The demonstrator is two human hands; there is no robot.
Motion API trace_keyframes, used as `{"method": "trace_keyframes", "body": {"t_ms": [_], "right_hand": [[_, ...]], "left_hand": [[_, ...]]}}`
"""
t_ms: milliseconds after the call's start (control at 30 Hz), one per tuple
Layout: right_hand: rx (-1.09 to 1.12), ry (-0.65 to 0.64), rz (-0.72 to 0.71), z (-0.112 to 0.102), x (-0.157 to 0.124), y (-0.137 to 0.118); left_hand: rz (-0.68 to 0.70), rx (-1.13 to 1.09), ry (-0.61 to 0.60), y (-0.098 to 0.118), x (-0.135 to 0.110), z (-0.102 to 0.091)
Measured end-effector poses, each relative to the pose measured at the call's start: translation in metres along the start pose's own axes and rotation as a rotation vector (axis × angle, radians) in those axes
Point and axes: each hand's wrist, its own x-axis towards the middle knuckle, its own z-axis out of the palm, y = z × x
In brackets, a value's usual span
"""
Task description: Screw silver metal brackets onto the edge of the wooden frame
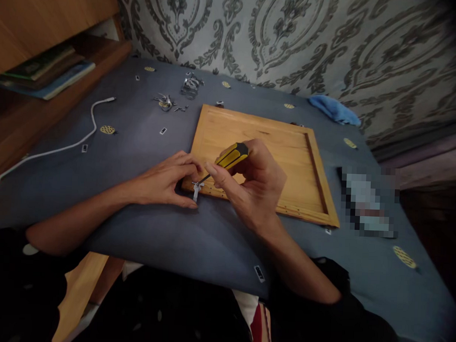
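A wooden cabinet door (pixel 252 129) with a raised frame lies flat on the grey-blue covered table. At its near left corner sits a metal hinge (pixel 196 190), its arm sticking out over the near edge. My left hand (pixel 171 179) steadies the hinge, thumb at the arm's end and fingers curled over the door's corner. In my right hand (pixel 259 187) is a screwdriver (pixel 232 156) with a yellow and black handle, held at a slant. Its tip meets the hinge plate; any screw there is too small to make out.
Loose screws and metal parts (pixel 166 103) lie behind the door, beside a clear bag of hardware (pixel 191 85). A white cable (pixel 91 129) runs along the left. A blue cloth (pixel 335 111) is at the back right, and a blurred-out flat object (pixel 367 201) lies right of the door.
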Motion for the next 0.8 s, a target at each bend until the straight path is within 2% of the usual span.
{"method": "trace_keyframes", "body": {"t_ms": [133, 267, 333, 567, 800], "right_hand": [[0.12, -0.105, 0.105, -0.007, 0.007, -0.009], [0.198, -0.221, 0.13, -0.016, 0.014, -0.014], [0.188, -0.24, 0.136, -0.019, 0.016, -0.013], [0.104, -0.132, 0.141, -0.015, 0.012, -0.01], [0.038, -0.024, 0.064, -0.008, 0.004, -0.008]], "left_hand": [[-0.011, -0.01, -0.006, 0.001, 0.0, -0.001], [-0.016, -0.008, -0.02, 0.001, 0.0, -0.002], [-0.008, -0.002, -0.019, 0.001, 0.0, -0.002], [-0.011, 0.012, -0.006, 0.001, -0.001, -0.001], [0.006, 0.027, -0.013, -0.001, -0.001, -0.001]]}}
